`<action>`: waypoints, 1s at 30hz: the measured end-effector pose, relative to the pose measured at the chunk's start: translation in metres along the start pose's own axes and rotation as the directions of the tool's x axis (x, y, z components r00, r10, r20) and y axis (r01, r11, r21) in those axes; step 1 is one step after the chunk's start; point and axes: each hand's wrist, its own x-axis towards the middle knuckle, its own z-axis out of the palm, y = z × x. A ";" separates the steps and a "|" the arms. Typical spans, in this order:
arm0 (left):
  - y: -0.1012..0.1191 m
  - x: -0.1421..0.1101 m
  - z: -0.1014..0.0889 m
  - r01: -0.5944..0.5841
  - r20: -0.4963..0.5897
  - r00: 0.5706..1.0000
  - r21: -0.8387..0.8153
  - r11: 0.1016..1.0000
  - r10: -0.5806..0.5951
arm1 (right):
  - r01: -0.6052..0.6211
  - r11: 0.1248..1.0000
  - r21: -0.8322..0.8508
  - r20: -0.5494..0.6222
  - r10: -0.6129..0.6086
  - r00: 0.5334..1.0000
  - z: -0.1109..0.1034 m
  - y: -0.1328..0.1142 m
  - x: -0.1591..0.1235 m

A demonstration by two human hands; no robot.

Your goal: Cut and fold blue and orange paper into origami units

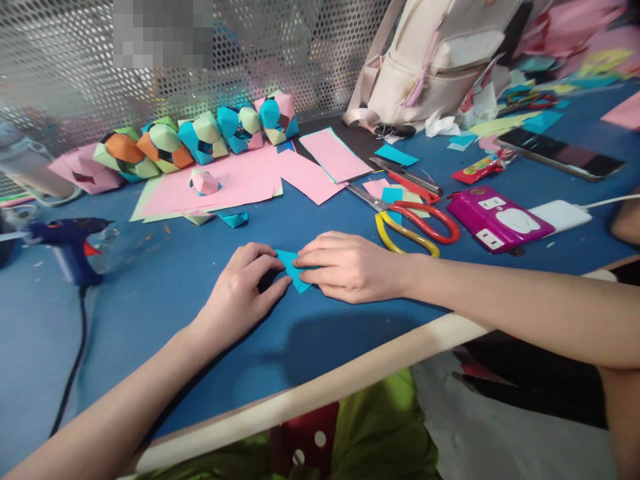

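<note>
A small piece of blue folded paper lies on the blue table between my hands. My left hand has its thumb and fingertips bent around the paper's left edge. From the other side, my right hand presses its fingers onto the paper and covers its right part. Just beyond my hands are a small blue folded piece and a pale green one. A little pink paper ball rests on pink sheets.
Several colourful paper balls line the mesh panel. Scissors with red and yellow handles lie beyond my right forearm, near a purple socket block and a phone. A glue gun stands left, its cord trailing towards me.
</note>
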 end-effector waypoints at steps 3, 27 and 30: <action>0.000 0.000 0.000 -0.002 -0.004 1.000 0.000 1.000 0.002 | -0.005 1.000 -0.004 0.017 0.005 1.000 0.000 0.000 0.000; 0.000 0.000 0.000 0.044 0.008 0.999 -0.034 0.998 -0.044 | -0.026 0.999 -0.025 0.074 0.028 0.997 -0.003 -0.003 0.002; 0.000 0.000 -0.003 0.092 -0.001 0.996 -0.037 0.995 -0.092 | -0.033 0.998 -0.058 0.106 0.039 0.994 -0.008 -0.004 0.004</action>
